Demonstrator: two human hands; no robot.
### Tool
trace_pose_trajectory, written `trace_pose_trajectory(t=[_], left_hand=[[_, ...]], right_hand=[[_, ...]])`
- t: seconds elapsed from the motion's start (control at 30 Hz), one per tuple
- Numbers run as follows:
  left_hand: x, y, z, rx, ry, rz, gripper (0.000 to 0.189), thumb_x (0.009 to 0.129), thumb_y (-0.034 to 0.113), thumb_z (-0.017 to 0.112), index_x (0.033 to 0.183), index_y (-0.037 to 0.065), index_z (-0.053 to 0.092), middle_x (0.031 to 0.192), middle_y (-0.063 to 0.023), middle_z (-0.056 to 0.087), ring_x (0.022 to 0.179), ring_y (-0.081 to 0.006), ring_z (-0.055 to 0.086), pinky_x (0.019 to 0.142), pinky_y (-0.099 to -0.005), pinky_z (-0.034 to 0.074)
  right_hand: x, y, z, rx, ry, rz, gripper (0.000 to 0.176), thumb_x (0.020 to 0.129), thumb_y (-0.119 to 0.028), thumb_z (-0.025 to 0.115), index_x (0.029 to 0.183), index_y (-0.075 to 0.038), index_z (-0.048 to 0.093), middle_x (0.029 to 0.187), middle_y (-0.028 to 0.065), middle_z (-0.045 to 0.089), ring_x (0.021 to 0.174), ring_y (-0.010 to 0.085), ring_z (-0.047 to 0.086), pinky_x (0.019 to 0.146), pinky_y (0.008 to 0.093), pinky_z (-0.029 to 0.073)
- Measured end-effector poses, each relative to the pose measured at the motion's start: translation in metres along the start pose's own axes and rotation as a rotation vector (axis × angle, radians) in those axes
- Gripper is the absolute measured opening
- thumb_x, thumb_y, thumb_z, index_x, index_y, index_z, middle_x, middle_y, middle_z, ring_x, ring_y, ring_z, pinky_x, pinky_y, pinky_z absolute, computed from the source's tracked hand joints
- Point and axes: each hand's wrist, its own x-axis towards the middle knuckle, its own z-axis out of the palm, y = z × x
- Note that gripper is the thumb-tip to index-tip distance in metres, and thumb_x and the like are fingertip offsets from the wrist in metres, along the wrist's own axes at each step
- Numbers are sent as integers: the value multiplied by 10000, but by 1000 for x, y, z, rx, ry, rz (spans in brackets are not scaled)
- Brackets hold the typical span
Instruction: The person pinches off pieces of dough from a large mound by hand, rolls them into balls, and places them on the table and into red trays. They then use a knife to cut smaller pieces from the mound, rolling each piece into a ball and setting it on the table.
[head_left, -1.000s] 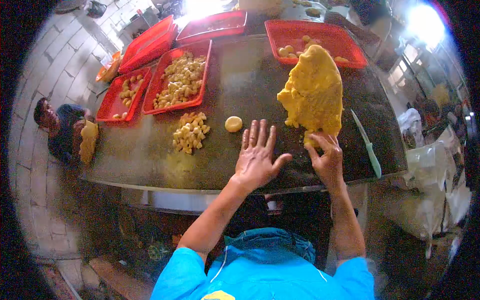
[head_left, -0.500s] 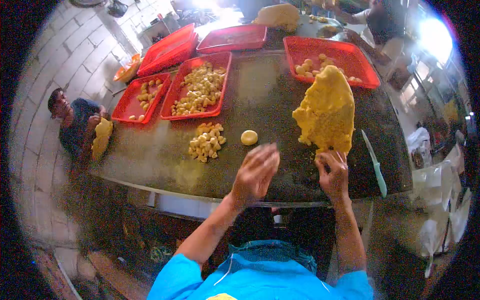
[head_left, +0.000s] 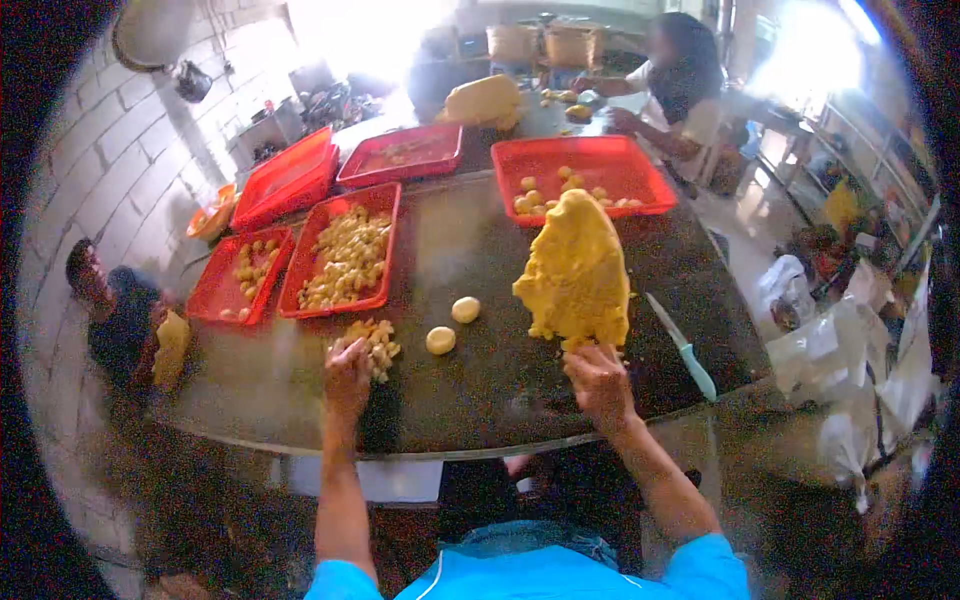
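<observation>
A large slab of yellow dough [head_left: 575, 270] lies on the dark table with its narrow end pointing away. At its near edge, my right hand [head_left: 600, 385] has its fingers closed on the dough. My left hand [head_left: 347, 378] reaches into a small pile of pale yellow chunks [head_left: 380, 350]; its fingers are bent together, and what they pinch is hidden. Between the hands sit two smooth round dough balls, the nearer ball [head_left: 440, 341] and the farther ball [head_left: 465, 309]. A knife [head_left: 685, 350] with a light turquoise handle rests right of the slab.
Red trays stand along the far side: a tray of chunks [head_left: 388, 270], a smaller tray [head_left: 205, 290] with pieces, and a tray of balls [head_left: 655, 190]. A dough block [head_left: 482, 102] lies farther back. One person [head_left: 120, 310] is at left, another [head_left: 685, 90] at back right.
My left hand has moved left from the table's middle to the chunk pile. Two balls now show where one lay. My right hand has closed at the slab's edge. The view has shifted.
</observation>
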Motion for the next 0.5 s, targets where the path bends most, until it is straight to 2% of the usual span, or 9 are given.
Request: trace_pose_trajectory(t=[0.07,0.13,0.2,0.27,0.3,0.33,0.4,0.43,0.5], left_hand=[[-3,-5,2,-150,63,24,171,835,96,699,995,58,746,990,-185,618,989,-381,586,855,-481,508],[-5,-7,0,75,88,54,160,846,87,693,994,49,740,955,-180,605,962,-378,583,824,-481,510],[-5,16,-13,124,90,59,147,844,75,693,977,32,738,954,-180,604,954,-379,582,815,-491,504],[-6,27,-16,195,163,23,109,862,41,677,953,29,735,936,-179,604,942,-371,585,807,-482,503],[-6,31,-14,109,245,46,79,884,34,670,931,46,733,904,-175,593,847,-354,608,766,-449,510],[-11,38,-14,99,251,53,79,884,34,670,931,46,733,904,-175,593,847,-354,608,766,-449,510],[-25,73,-24,-277,74,-237,76,905,55,673,942,39,738,887,-172,640,772,-332,643,742,-408,525],[-34,72,-13,-290,98,38,68,888,67,705,940,42,741,890,-158,699,747,-307,675,740,-383,537],[-57,90,-4,-374,21,41,59,868,56,720,923,42,735,888,-149,717,797,-299,684,758,-385,538]], right_hand=[[4,0,-8,-35,-47,-39,179,831,-93,754,1002,-46,728,1076,150,711,1047,380,654,958,471,501],[8,1,-16,-26,-241,-122,154,832,-78,743,980,-49,714,1041,155,704,1025,382,657,936,471,513],[4,10,-17,26,-262,-120,234,834,-80,747,1067,-60,728,1069,156,710,1074,374,656,982,470,509],[-2,9,-27,494,-403,167,335,839,-92,757,1173,-83,731,1115,147,715,1144,367,640,1034,472,491],[-8,5,-29,345,-283,76,363,838,-106,769,1198,-81,729,1129,143,718,1167,365,631,1043,460,490],[-16,-4,-31,198,-167,-11,393,838,-121,781,1224,-78,727,1142,138,721,1191,362,623,1053,448,489],[-26,-23,-24,46,-72,52,355,821,-128,802,1162,-52,743,1131,137,723,1166,361,625,1026,434,504],[-30,-24,-17,16,-69,66,337,821,-130,801,1141,-43,744,1126,139,722,1150,358,629,1018,435,507],[-22,-25,-29,58,-96,15,222,849,-116,770,1053,-33,740,1081,150,723,1072,341,648,949,452,523]])
